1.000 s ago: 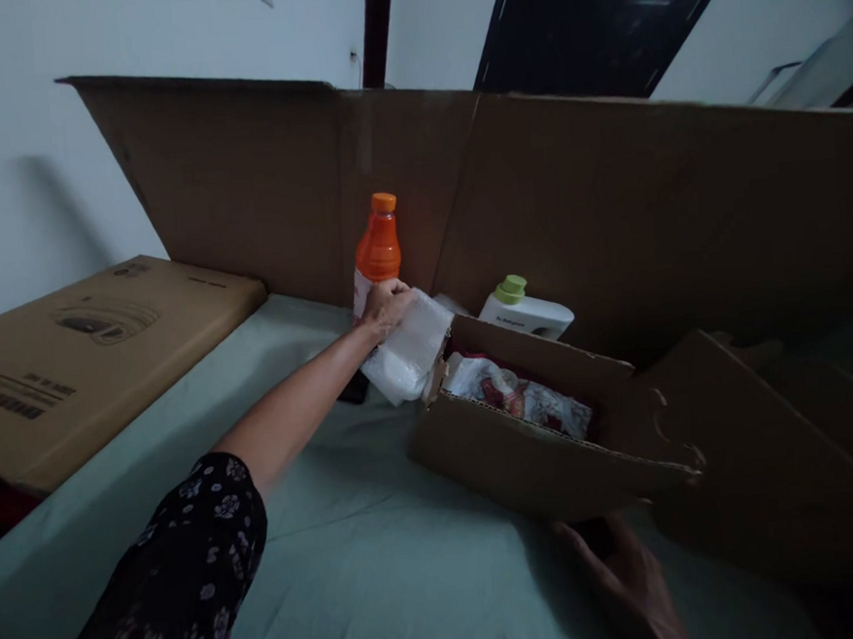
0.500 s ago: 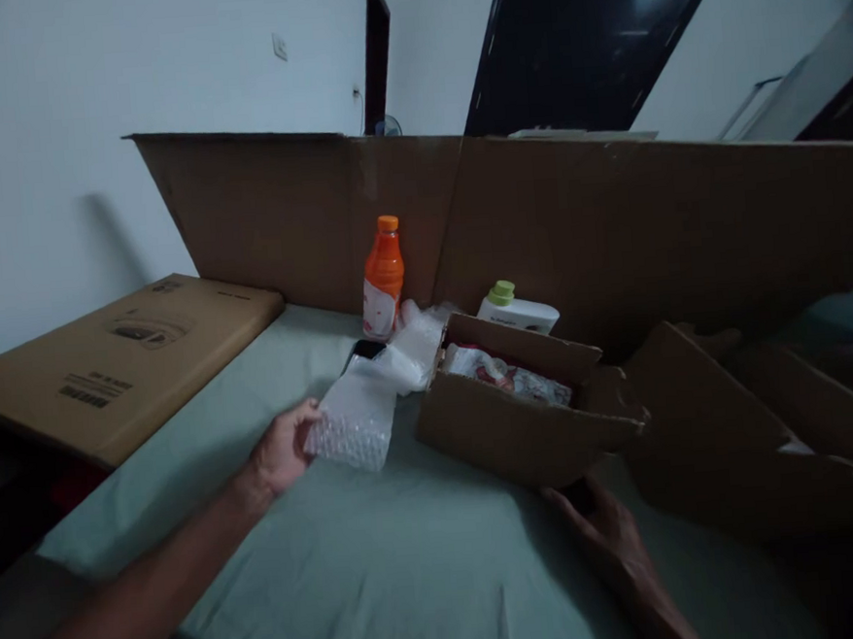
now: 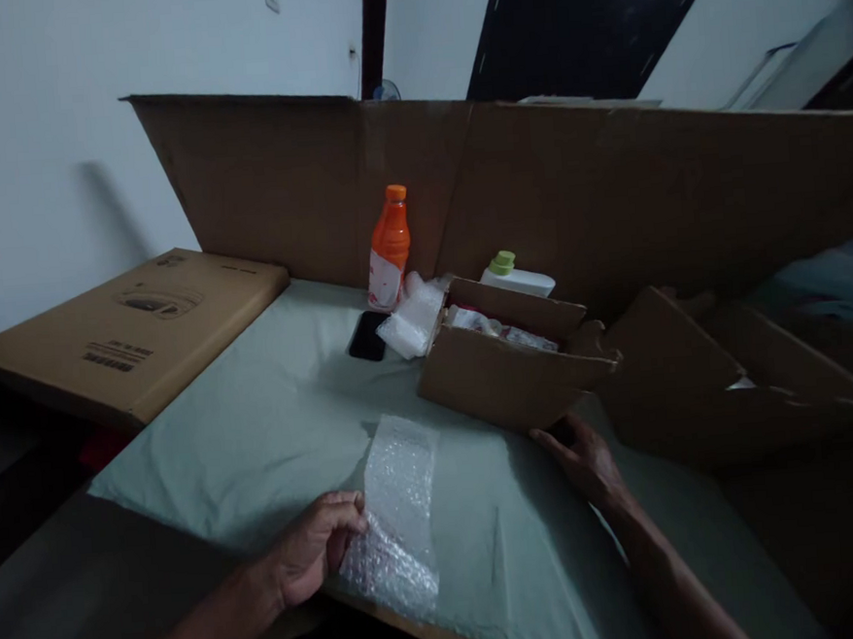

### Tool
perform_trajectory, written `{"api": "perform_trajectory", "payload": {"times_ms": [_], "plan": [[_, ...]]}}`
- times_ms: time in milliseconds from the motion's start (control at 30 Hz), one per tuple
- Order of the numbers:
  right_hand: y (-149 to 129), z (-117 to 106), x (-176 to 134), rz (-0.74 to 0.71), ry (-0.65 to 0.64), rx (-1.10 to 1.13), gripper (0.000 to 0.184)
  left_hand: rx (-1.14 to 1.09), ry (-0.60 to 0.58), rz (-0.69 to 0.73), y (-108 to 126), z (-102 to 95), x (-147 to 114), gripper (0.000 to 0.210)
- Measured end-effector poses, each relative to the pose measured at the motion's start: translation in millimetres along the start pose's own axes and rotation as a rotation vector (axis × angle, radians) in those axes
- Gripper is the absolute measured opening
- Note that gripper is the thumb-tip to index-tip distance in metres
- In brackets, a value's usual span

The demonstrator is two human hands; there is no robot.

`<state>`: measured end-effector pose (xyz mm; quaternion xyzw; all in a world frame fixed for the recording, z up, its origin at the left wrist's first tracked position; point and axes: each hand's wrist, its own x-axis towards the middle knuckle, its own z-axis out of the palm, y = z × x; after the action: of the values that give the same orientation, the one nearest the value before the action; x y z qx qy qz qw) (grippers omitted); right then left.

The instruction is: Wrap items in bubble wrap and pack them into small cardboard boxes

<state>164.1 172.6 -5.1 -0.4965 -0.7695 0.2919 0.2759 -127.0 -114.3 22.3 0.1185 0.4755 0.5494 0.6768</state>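
Observation:
My left hand (image 3: pixel 318 546) pinches the left edge of a clear sheet of bubble wrap (image 3: pixel 400 516), which hangs over the front edge of the cloth-covered table (image 3: pixel 274 437). At the lower right corner of an open cardboard box (image 3: pixel 489 383), my right hand (image 3: pixel 590 464) has its thumb along the bottom edge; its other fingers are partly hidden there. Plastic-wrapped items (image 3: pixel 500 329) lie inside the box. More bubble wrap (image 3: pixel 416 320) is bunched against the box's left side, next to a black phone (image 3: pixel 367 336).
An orange bottle (image 3: pixel 390 249) and a white bottle with a green cap (image 3: pixel 515 276) stand behind. A tall cardboard panel (image 3: pixel 278 184) closes off the back. A flat carton (image 3: pixel 127 331) lies left, and another open box (image 3: pixel 679 380) stands right.
My left hand has drawn the bubble wrap sheet toward me, away from the bunched wrap, uncovering the phone. The right hand stays at the box corner. The view has tilted downward.

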Motion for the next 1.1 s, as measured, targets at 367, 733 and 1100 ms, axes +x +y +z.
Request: {"api": "perform_trajectory", "payload": {"times_ms": [367, 733, 1100], "plan": [[-6.8, -9.2, 14.7, -0.028, -0.106, -0.031, 0.049, -0.028, 0.052, -0.015, -19.7, -6.8, 0.3, 0.031], [-17.4, 2.9, -69.7, -0.065, 0.105, -0.2, 0.046, 0.248, 0.065, 0.098, -30.8, -14.6, -35.1, 0.093], [-105.5, 89.0, -154.1, -0.755, -0.412, -0.014, 0.084, 0.121, 0.051, -0.037, -19.7, -10.6, -28.0, 0.053]]}}
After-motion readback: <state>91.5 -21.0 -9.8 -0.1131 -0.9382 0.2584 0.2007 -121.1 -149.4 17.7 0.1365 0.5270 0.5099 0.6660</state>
